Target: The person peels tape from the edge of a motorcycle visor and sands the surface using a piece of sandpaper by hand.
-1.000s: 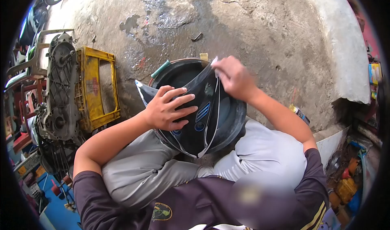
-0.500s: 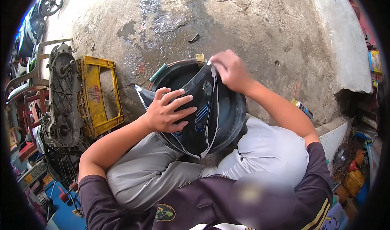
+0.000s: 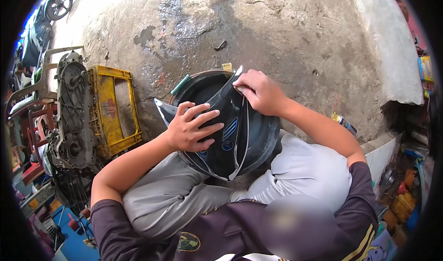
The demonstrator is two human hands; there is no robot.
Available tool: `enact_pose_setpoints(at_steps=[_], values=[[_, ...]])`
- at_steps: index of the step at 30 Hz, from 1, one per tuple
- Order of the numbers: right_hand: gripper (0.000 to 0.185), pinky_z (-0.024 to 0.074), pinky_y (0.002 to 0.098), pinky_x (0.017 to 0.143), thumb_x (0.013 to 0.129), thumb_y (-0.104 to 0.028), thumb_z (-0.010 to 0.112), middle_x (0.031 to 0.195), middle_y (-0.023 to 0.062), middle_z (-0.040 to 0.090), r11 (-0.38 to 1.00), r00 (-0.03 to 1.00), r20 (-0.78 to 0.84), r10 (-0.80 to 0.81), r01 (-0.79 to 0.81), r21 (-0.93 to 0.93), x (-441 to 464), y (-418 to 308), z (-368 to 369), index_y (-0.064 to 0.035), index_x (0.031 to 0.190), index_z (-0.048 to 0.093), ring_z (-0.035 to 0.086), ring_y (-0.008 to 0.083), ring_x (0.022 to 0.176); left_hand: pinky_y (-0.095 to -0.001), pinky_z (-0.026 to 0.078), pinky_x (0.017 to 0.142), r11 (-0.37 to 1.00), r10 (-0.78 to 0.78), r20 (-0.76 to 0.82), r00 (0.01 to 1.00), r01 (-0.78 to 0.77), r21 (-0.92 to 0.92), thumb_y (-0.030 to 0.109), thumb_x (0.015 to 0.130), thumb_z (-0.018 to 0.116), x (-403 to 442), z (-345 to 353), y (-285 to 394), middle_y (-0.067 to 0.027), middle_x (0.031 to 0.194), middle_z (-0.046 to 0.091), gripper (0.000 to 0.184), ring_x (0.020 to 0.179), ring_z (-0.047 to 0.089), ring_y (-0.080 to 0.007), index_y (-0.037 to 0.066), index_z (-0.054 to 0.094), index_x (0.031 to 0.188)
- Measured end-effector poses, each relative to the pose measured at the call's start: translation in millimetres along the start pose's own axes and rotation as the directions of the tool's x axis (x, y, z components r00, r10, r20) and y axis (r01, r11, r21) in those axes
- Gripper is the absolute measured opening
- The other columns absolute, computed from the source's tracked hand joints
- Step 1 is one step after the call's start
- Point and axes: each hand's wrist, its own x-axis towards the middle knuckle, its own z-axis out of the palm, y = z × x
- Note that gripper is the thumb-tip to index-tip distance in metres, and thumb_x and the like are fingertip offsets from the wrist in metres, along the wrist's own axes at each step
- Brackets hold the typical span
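Note:
A black pointed panel (image 3: 226,136) with white edges and blue marks lies across a round black tub (image 3: 267,145) between my knees. My left hand (image 3: 191,127) rests on the panel's left part with its fingers spread. Near the panel's upper right tip, my right hand (image 3: 260,91) has thumb and fingers pressed together against the surface. Whatever those fingers pinch, if anything, is too small to make out. The tub's handle has a green grip (image 3: 180,84), at its upper left rim.
A yellow crate (image 3: 107,118) and a grey metal engine casing (image 3: 73,118) stand on the left. A small can (image 3: 346,124) lies on the concrete floor at the right, near a raised ledge (image 3: 397,58). Assorted parts fill the lower right corner.
My right hand has moved slightly down and left from the panel's tip, which now shows bare. My left hand stays spread on the panel.

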Motion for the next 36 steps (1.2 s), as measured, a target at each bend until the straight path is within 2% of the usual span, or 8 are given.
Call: enact_pose_setpoints(at_steps=[3,7,12,16,20,24,33,36], values=[[0.012,0.0536,0.0445,0.083,0.096,-0.007,0.065,0.096,0.0164,0.071,0.994,0.997,-0.076,0.0,-0.008,-0.106,9,19,-6,-0.0043,0.105,0.073,0.068,0.0358,0.093,-0.0529,0.042,0.104,1.0,-0.006,0.0,1.0,0.006,-0.008,0.039,0.069,0.083,1,1,0,-0.0044,0.146,0.064,0.057,0.133,0.056,-0.0309,0.028,0.079,0.124],[0.014,0.0539,0.044,0.082,0.096,-0.008,0.066,0.096,0.0165,0.072,0.964,0.96,-0.094,0.265,-0.264,0.024,8,19,-9,-0.003,0.106,0.074,0.069,0.0354,0.091,-0.0527,0.042,0.105,1.0,-0.007,-0.002,1.0,0.007,-0.002,0.04,0.07,0.083,2,1,1,-0.0041,0.145,0.064,0.055,0.133,0.056,-0.0306,0.028,0.079,0.124],[0.016,0.0535,0.0449,0.084,0.095,-0.003,0.063,0.097,0.0166,0.073,0.998,0.994,-0.094,-0.05,0.046,-0.04,4,22,-1,-0.0034,0.109,0.072,0.07,0.0375,0.094,-0.0526,0.042,0.105,1.0,-0.011,0.004,1.0,0.011,-0.005,0.039,0.07,0.083,1,1,2,-0.004,0.145,0.064,0.055,0.133,0.056,-0.0304,0.028,0.079,0.124],[0.013,0.0507,0.044,0.089,0.093,-0.002,0.066,0.095,0.0141,0.073,0.982,0.978,-0.085,0.19,-0.189,0.018,13,23,-10,-0.0052,0.105,0.072,0.069,0.0349,0.094,-0.0509,0.042,0.104,1.0,-0.009,0.0,1.0,0.009,-0.006,0.04,0.074,0.082,2,0,2,-0.0033,0.146,0.063,0.053,0.132,0.057,-0.0291,0.028,0.078,0.125],[0.012,0.05,0.0411,0.089,0.095,-0.005,0.065,0.094,0.0134,0.072,0.997,0.997,-0.051,-0.053,0.05,-0.057,0,9,2,-0.0071,0.104,0.072,0.068,0.0332,0.092,-0.0508,0.042,0.104,1.0,-0.009,0.004,1.0,0.01,-0.005,0.039,0.074,0.082,2,-3,1,-0.0029,0.147,0.063,0.052,0.132,0.057,-0.0294,0.028,0.078,0.124],[0.011,0.05,0.0429,0.089,0.095,-0.006,0.065,0.096,0.0137,0.072,0.992,0.986,-0.123,0.115,-0.121,-0.042,10,26,-4,-0.0067,0.104,0.072,0.069,0.0353,0.095,-0.0508,0.042,0.104,1.0,-0.011,0.012,1.0,0.011,-0.004,0.04,0.074,0.082,3,-3,1,-0.0026,0.147,0.063,0.052,0.133,0.057,-0.0292,0.028,0.078,0.125],[0.011,0.0499,0.0441,0.093,0.095,-0.007,0.067,0.101,0.0125,0.073,0.996,0.999,-0.041,-0.023,0.019,-0.09,7,22,-4,-0.0086,0.105,0.072,0.07,0.033,0.1,-0.0514,0.042,0.104,1.0,-0.015,0.007,1.0,0.015,-0.008,0.04,0.073,0.082,3,-2,2,-0.0024,0.147,0.063,0.053,0.132,0.057,-0.0295,0.028,0.078,0.124],[0.012,0.0499,0.042,0.094,0.095,-0.005,0.068,0.098,0.011,0.074,0.984,0.982,-0.105,0.157,-0.164,-0.065,11,26,-5,-0.0105,0.104,0.074,0.071,0.03,0.095,-0.0513,0.042,0.104,1.0,-0.008,0.01,1.0,0.008,-0.006,0.04,0.073,0.082,2,-2,1,-0.0029,0.146,0.063,0.053,0.132,0.057,-0.0296,0.028,0.078,0.125]])
